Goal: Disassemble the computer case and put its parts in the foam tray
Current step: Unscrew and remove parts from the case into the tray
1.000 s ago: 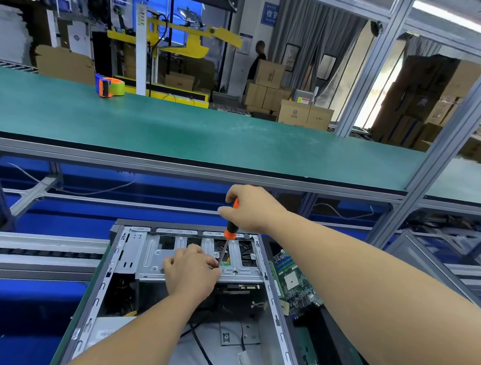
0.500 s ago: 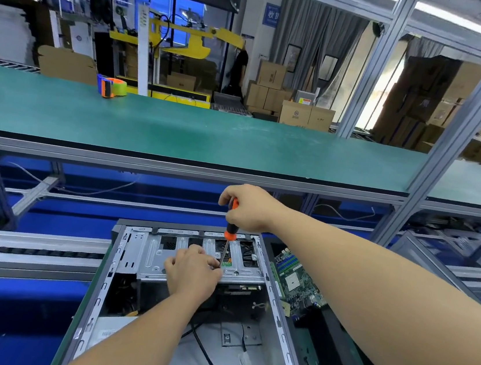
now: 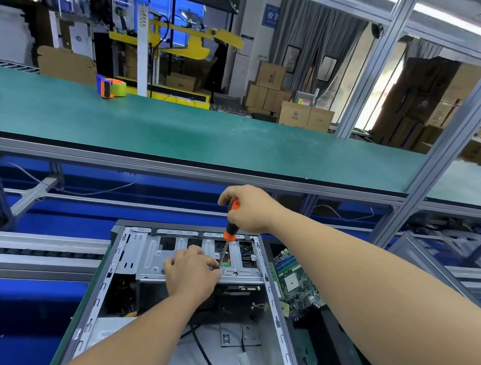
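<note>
Computer case (image 3: 274,320): grey steel, side panel off, lying open on the workbench below the green shelf (image 3: 208,136); silver drive bracket (image 3: 148,257) at far end, loose black cables inside. Right hand (image 3: 249,209): gripping orange-black screwdriver (image 3: 230,226), held upright, tip down on bracket. Left hand (image 3: 191,273): fingers curled, pinching at the shaft's tip.

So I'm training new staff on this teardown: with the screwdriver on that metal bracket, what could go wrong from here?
The left hand has its fingers right beside the screwdriver tip on the bracket; a slip could jab them. A freed screw may drop among the loose cables inside the case. The circuit board leans close by, so the right hand could scrape it.
</note>
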